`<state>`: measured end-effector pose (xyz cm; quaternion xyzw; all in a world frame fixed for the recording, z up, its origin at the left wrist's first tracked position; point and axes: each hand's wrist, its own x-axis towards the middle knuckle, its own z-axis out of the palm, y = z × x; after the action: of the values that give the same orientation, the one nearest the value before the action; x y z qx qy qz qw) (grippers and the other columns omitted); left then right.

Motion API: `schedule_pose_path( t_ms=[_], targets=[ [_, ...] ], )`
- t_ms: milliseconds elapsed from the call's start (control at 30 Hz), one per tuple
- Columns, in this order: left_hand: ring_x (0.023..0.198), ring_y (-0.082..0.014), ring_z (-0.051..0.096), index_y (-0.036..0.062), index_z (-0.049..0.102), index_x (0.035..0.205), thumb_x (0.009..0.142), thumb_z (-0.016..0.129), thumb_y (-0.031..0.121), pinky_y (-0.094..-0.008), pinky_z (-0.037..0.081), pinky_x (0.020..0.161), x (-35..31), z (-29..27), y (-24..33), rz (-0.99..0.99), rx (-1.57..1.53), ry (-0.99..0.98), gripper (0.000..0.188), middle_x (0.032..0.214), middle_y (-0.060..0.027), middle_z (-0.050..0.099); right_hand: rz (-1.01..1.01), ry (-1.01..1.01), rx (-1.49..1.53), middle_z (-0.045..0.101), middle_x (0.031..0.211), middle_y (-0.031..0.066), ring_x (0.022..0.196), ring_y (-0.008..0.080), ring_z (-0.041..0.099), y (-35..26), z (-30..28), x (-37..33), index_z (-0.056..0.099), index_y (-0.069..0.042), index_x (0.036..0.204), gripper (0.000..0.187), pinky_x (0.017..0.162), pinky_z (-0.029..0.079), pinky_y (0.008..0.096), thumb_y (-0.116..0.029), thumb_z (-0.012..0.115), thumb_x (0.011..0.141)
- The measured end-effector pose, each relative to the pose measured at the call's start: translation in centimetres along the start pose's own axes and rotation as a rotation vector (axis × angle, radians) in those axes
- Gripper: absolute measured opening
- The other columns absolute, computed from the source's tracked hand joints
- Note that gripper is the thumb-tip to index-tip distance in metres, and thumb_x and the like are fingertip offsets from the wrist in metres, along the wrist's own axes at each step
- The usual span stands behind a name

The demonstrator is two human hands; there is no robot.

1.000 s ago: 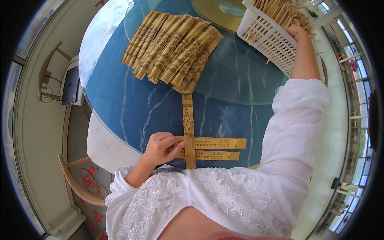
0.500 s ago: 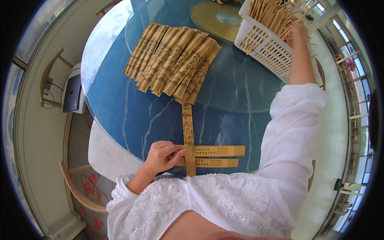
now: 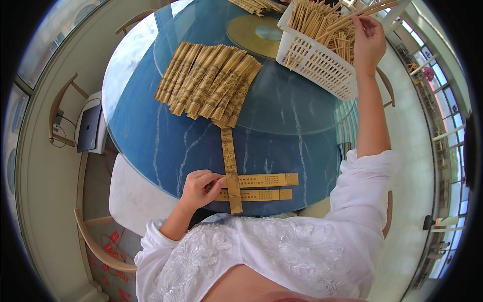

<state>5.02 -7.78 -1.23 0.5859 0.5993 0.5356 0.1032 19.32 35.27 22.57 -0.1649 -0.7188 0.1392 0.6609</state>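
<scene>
My right hand is raised over the front right corner of a white plastic basket full of wooden chopsticks. A few chopsticks are pinched in its fingers, sticking out over the basket's rim. At the table's near edge my left hand is closed in a pinch at the left ends of two flat brown paper chopstick sleeves. A third sleeve lies lengthwise across them. Its far end meets a fanned stack of printed, filled-looking sleeves.
The round blue marbled table carries a glass turntable with a gold centre disc. More sleeves or sticks lie at its far side. Striped cloth hangs near my right arm. Wooden chairs and a laptop stand at the left.
My right hand has come up from among the chopsticks in the basket, now holding a few. My left hand stays at the sleeves. The whole view has shifted slightly.
</scene>
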Motion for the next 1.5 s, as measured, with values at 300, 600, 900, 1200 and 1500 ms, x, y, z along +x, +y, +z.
schedule_pose_path(
  t_ms=[300,600,900,1200,1500],
  targets=[
    [0.096,-0.0161,0.069,-0.0039,0.065,0.121,0.100,0.060,0.015,-0.0275,0.055,0.085,2.9,1.3,1.7,-0.252,-0.389,0.048,0.029,0.105,-0.0114,0.072,0.800,-0.571,0.638,0.069,0.105,0.0162,0.099,0.0244,0.070,-16.5,-2.7,-16.9,0.037,-0.003,0.140,0.062,0.090,0.057,0.0368,0.003,0.070,0.087],
    [0.080,-0.0094,0.067,-0.0083,0.066,0.116,0.097,0.065,0.015,-0.0232,0.056,0.072,1.6,3.1,6.1,-0.555,-0.646,-0.251,0.030,0.089,-0.0063,0.072,1.066,-0.655,0.703,0.069,0.107,0.0123,0.100,0.0213,0.069,-18.9,-5.2,-24.8,0.054,-0.002,0.132,0.047,0.090,0.057,0.0348,0.000,0.070,0.089],
    [0.086,-0.0163,0.071,-0.0085,0.065,0.110,0.097,0.063,0.008,-0.0262,0.059,0.073,-1.1,2.6,7.8,-0.656,-0.573,-0.457,0.021,0.097,-0.0121,0.072,1.110,-0.453,0.761,0.068,0.112,0.0164,0.102,0.0252,0.070,-19.6,-8.1,-26.0,0.053,-0.002,0.132,0.041,0.089,0.058,0.0362,-0.002,0.065,0.093],
    [0.081,-0.0138,0.070,-0.0066,0.066,0.104,0.096,0.064,0.007,-0.0251,0.058,0.072,-3.3,3.0,7.9,-0.715,-0.624,-0.466,0.015,0.089,-0.0083,0.071,1.156,-0.394,0.802,0.066,0.114,0.0215,0.101,0.0309,0.069,-20.2,-9.8,-26.6,0.049,-0.002,0.132,0.035,0.090,0.058,0.0426,-0.005,0.057,0.099],
    [0.085,-0.0201,0.072,-0.0050,0.063,0.112,0.099,0.060,0.012,-0.0319,0.062,0.076,-3.6,2.2,8.3,-0.749,-0.873,-0.460,0.021,0.104,-0.0161,0.071,-0.067,-0.103,0.241,0.068,0.112,0.0228,0.106,0.0353,0.067,-20.0,-13.8,-25.6,0.057,-0.005,0.111,0.023,0.091,0.058,0.0414,0.002,0.064,0.091]
  ],
)
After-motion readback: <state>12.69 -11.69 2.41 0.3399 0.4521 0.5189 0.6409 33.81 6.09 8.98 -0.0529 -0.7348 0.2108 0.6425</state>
